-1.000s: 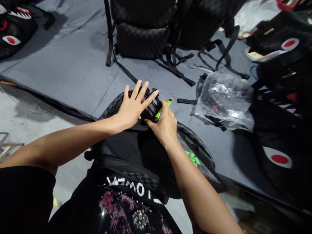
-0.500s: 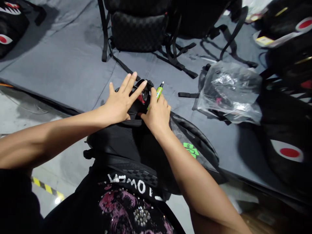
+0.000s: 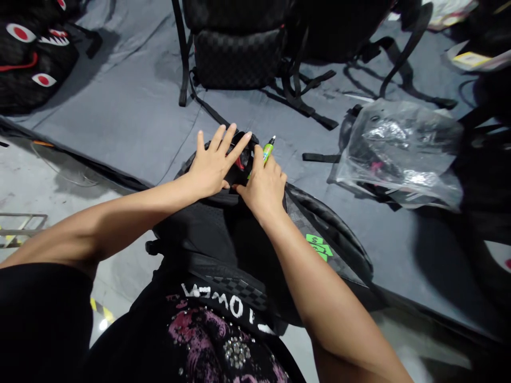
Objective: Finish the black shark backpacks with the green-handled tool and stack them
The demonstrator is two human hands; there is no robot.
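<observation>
A black backpack (image 3: 203,226) lies at the table edge against my body, with bright green patches (image 3: 319,246) on its checkered side. My left hand (image 3: 211,167) rests on the bag's top, fingers spread, its thumb by the rim. Beside it my right hand (image 3: 265,189) is closed around a green marker pen (image 3: 268,150), whose dark end points up and away from me. The right thumb touches the bag near the left thumb. Between the hands a small red and black piece (image 3: 240,159) shows; much of it is hidden.
Across the grey-covered table (image 3: 136,101) stands a checkered black backpack (image 3: 239,58) with loose straps. To the right lies a clear plastic bag (image 3: 399,154) with dark contents. Black bags with red-and-white eyes (image 3: 43,80) sit at far left.
The view has shifted slightly left, so the scene sits further right in the picture. Both hands keep nearly the same place on the backpack, and the marker pen is still in my right hand.
</observation>
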